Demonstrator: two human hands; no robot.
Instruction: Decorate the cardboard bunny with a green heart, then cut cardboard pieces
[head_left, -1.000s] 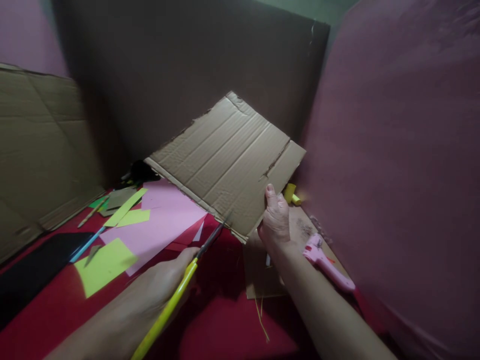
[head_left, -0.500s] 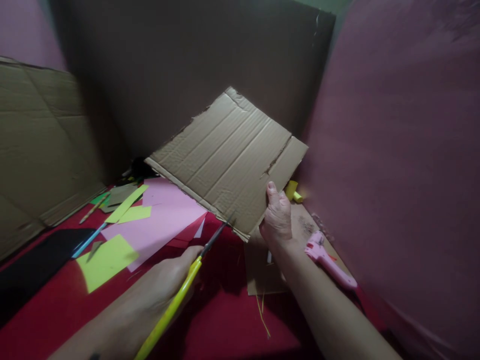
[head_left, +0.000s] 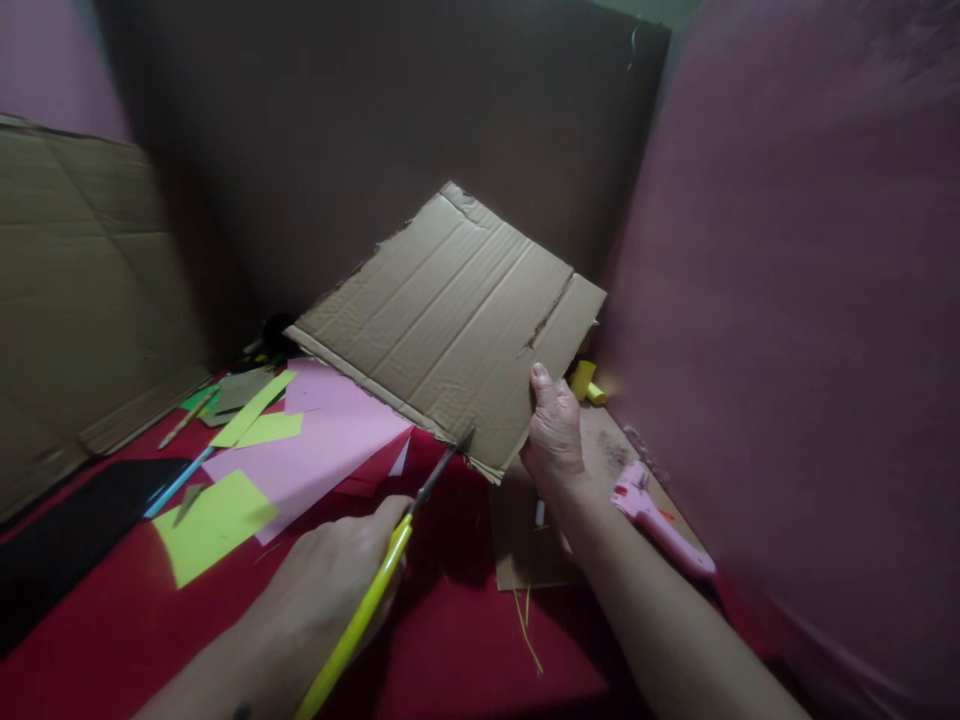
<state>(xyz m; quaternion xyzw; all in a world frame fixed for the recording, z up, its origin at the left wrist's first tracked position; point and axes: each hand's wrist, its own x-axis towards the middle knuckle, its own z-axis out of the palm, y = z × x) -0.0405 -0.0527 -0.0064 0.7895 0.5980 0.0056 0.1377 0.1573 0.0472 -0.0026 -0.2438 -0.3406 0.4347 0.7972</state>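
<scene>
My right hand (head_left: 556, 430) grips a ridged piece of cardboard (head_left: 457, 320) by its right lower edge, thumb on top, holding it tilted above the table. In my left hand (head_left: 345, 570) is a pair of scissors (head_left: 375, 590) with yellow handles. Their dark blades reach over the cardboard's near edge, close to its bottom corner. A torn slit runs across the cardboard near its right side. The fingers under the cardboard and behind the scissor handles are mostly hidden.
On the red cloth (head_left: 465, 640) lie pink paper (head_left: 322, 430), yellow paper pieces (head_left: 217, 525) and a blue pen (head_left: 180, 482). At right, a pink glue gun (head_left: 660, 525) rests on brown cardboard beside yellow rolls (head_left: 585, 382). A pink wall (head_left: 795, 350) rises close on the right.
The cardboard has shifted slightly left and down. My left hand and the scissors have moved a little right, with the blades reaching slightly farther over the cardboard.
</scene>
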